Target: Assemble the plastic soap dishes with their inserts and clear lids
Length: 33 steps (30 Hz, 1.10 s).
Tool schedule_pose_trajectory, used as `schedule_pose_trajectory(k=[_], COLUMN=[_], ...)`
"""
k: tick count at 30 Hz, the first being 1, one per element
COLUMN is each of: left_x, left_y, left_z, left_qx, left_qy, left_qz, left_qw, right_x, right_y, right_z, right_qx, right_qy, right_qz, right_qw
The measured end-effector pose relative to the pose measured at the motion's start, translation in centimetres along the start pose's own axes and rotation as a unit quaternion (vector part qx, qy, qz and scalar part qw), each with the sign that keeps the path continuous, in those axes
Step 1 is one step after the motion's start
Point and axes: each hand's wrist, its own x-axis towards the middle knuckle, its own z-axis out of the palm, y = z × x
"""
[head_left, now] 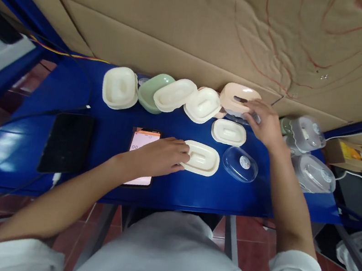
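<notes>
My left hand (171, 156) is closed at the left edge of a cream oval plastic piece (203, 160) with a raised bar in its middle. My right hand (264, 120) reaches to the back of the table, with thumb and fingers closed on the right edge of a peach plastic cover (235, 92) that has a dark slot. Clear plastic shows under this cover, partly hidden by my fingers. Between my hands lies a smaller cream oval piece (229, 132). A clear oval lid (240, 164) with a round sticker rests below it.
Along the cardboard wall (133, 26) stand cream pieces (119, 87) and a green dish (149, 95), some overlapping. A lit phone (138, 179) and a black tablet (66, 144) with cables lie left. Clear-covered boxes (315, 174) stand at the right end of the blue table (178, 193).
</notes>
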Motion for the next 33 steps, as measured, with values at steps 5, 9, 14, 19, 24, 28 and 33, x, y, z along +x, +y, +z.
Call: schedule_pose_trajectory(k=[5, 9, 14, 19, 24, 28, 33], left_x=[0.1, 0.2, 0.4, 0.4, 0.2, 0.2, 0.1], left_y=[0.4, 1.4, 2.1, 1.2, 0.8, 0.8, 1.0], left_z=[-0.2, -1.1, -2.1, -1.2, -0.6, -1.0, -1.3], left_qx=[0.051, 0.102, 0.131, 0.106, 0.087, 0.058, -0.007], left_qy=[-0.024, -0.017, 0.046, 0.007, -0.009, -0.023, -0.026], left_qz=[-0.008, -0.012, 0.000, 0.008, 0.008, -0.003, -0.015], left_qw=[0.998, 0.995, 0.990, 0.994, 0.996, 0.998, 1.000], right_x=[-3.5, -10.7, -14.3, -13.1, -13.5, -15.7, -19.1], right_y=[-4.5, -10.5, -14.2, -15.3, -15.3, -12.2, -7.9], right_z=[-1.4, -1.2, 1.4, 3.2, 3.5, 2.0, 0.3], right_qx=[-0.011, -0.006, 0.025, 0.049, 0.022, 0.011, 0.054], right_qy=[0.070, 0.088, 0.018, -0.022, -0.070, -0.081, -0.036], right_qz=[0.031, 0.011, -0.049, -0.086, -0.112, -0.026, 0.132], right_qw=[0.997, 0.996, 0.998, 0.995, 0.991, 0.996, 0.989])
